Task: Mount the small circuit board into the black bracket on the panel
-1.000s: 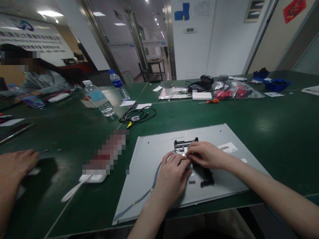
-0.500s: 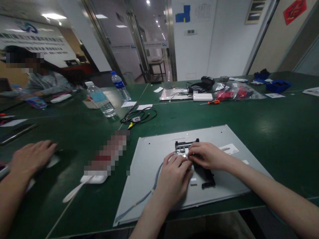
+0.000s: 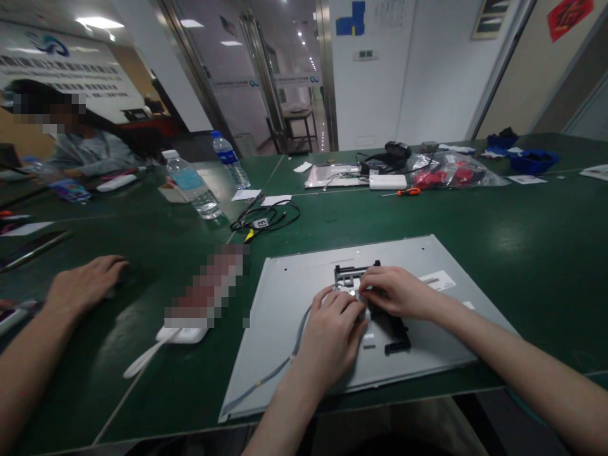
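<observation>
A flat light-grey metal panel (image 3: pixel 285 304) lies on the green table in front of me. A black plastic bracket (image 3: pixel 396 335) is on its middle, partly hidden by my hands. My left hand (image 3: pixel 335 326) rests over the bracket's left side, fingers bent and close together. A grey flat cable (image 3: pixel 299 332) runs from the panel's lower left corner up under this hand. My right hand (image 3: pixel 396 292) comes in from the right, thumb and fingertips pinched together beside my left fingers. Whatever lies between the fingertips of either hand is too small or covered to name.
Left of the panel lies a white device (image 3: pixel 187 334) with a strap, its upper part blurred out. Another person's hand (image 3: pixel 90 285) is farther left. Beyond are a black cable (image 3: pixel 280 218), water bottles (image 3: pixel 194 190), an orange-handled screwdriver (image 3: pixel 408 192) and a plastic bag (image 3: pixel 456 172).
My two hands stay at the same spot on the bracket, with only slight finger movement. The other person's hand at the left has shifted a little to the right and away.
</observation>
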Demonstrator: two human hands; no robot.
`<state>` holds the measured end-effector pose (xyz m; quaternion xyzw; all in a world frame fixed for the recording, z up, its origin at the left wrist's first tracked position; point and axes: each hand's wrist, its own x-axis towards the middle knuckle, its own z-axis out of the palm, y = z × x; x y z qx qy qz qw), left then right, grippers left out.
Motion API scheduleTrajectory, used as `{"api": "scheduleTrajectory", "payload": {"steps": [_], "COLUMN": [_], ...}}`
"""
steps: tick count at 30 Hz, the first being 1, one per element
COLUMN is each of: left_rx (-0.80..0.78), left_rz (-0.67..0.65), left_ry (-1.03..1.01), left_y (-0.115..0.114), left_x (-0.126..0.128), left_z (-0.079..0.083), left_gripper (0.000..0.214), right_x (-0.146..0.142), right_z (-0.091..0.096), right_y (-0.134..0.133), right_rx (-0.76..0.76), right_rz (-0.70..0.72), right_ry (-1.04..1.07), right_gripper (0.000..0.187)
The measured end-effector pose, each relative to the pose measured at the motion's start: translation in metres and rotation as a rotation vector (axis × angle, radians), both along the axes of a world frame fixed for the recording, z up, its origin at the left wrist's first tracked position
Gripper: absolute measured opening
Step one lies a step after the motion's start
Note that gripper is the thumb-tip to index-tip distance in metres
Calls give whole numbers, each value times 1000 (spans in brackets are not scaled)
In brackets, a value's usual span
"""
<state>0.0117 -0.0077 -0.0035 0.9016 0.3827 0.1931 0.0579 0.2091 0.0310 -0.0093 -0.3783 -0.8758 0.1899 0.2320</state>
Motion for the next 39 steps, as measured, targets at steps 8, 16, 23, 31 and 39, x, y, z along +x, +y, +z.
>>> {"api": "scheduleTrajectory", "payload": {"steps": [8,16,23,31,39], "left_rx": [12,8,21,9,17], "left_rz": [-1,1,-5,6,53], "left_ry": [-18,6,-9,-24,-42], "left_y": [0,1,1,0,0], "left_x": [0,0,0,-1,-1], "left_z": [-2,-5,-4,-2,-2], "left_gripper": [21,19,20,22,24], "right_x": [0,1,1,1,2], "right_z": [-2,1,1,-1,-3], "right_y": [1,1,0,2,2], "right_rx": [18,7,2,4,13], "right_rz": [23,15,20,11,13], "right_ry": [-3,-26,-21,-11,-15], "right_gripper": [15,13,15,14,14]}}
